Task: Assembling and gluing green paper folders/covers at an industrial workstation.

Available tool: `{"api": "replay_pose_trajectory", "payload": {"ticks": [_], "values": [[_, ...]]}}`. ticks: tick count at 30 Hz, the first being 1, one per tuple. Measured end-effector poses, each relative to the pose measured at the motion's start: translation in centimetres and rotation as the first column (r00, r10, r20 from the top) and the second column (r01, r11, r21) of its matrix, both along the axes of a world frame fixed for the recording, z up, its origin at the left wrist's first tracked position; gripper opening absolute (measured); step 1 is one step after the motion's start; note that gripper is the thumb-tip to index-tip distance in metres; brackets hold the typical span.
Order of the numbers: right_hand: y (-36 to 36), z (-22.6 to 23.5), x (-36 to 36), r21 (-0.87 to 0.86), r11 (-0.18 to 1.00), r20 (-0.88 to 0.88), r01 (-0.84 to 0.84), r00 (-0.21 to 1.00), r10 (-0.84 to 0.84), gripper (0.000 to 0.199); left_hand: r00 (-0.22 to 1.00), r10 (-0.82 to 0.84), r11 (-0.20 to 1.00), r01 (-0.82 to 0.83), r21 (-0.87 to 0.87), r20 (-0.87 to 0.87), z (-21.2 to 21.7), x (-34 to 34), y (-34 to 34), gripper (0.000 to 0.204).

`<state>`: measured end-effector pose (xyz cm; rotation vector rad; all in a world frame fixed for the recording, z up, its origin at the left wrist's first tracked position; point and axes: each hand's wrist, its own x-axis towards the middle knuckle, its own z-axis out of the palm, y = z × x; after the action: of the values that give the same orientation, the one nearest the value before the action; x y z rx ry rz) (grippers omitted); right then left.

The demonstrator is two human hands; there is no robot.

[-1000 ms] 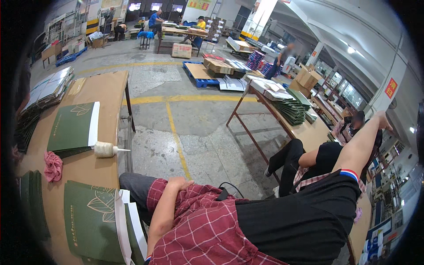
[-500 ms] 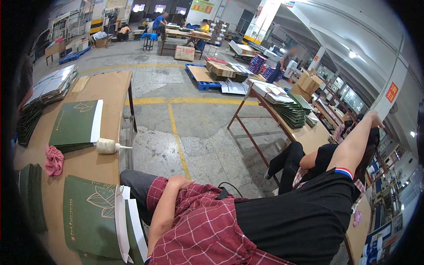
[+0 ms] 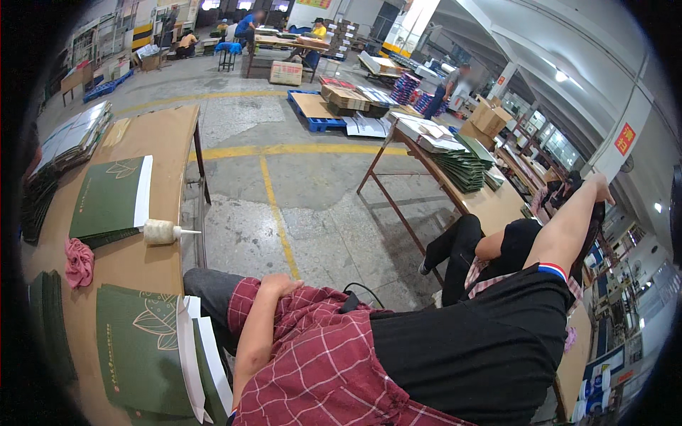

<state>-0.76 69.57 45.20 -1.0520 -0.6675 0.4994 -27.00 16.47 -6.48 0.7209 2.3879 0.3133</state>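
Note:
My left hand (image 3: 283, 285) lies flat on the red plaid cloth (image 3: 312, 348) over my lap, its fingers stretched out and holding nothing. My right arm reaches out to the far right, and the fingers of my right hand (image 3: 602, 187) are too small and bent away to read. On the table to my left lie green printed paper covers (image 3: 142, 348) with white edge flaps. Beyond them is another stack of green covers (image 3: 110, 195). A white squeeze bottle (image 3: 160, 232) with a pointed nozzle lies beside that stack, near a crumpled pink cloth (image 3: 79, 263).
The brown left table (image 3: 170, 142) also bears bundled stacks (image 3: 74, 135) at its far end. A co-worker in dark trousers (image 3: 455, 248) sits at the right table (image 3: 490, 213), which carries green stacks (image 3: 455, 167). A blue pallet (image 3: 320, 122) with cardboard stands ahead on the floor.
The view has shifted slightly, so the tables and floor sit a little further left and higher. My left hand still rests on the plaid cloth, and my right arm stays stretched out.

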Motion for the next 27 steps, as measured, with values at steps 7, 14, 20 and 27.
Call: {"api": "replay_pose_trajectory", "payload": {"ticks": [7, 14, 20, 27], "values": [[1.5, -0.6, 1.0, -0.054, 0.999, -0.049, 0.003, 0.999, -0.006, 0.088, 1.0, 0.017, 1.0, -0.017, 0.0, -0.011, -0.6, 0.1, -0.1, 0.068], [3.1, -0.7, -0.5, -0.035, 0.999, -0.132, -0.02, 0.991, 0.015, 0.077, 0.999, -0.034, 0.999, 0.034, 0.002, -0.022, -1.1, 0.1, 0.8, 0.07], [-0.8, -1.1, -1.9, -0.015, 1.0, -0.107, 0.02, 0.994, -0.021, 0.07, 0.998, -0.04, 0.999, 0.039, -0.022, -0.052, -0.6, -1.5, 1.2, 0.068], [12.6, -12.0, 15.1, 0.171, 0.887, 0.153, -0.429, 0.901, 0.406, 0.053, 0.968, 0.249, 0.938, -0.233, 0.256, -0.034, -1.7, 2.2, -2.3, 0.051]]}}
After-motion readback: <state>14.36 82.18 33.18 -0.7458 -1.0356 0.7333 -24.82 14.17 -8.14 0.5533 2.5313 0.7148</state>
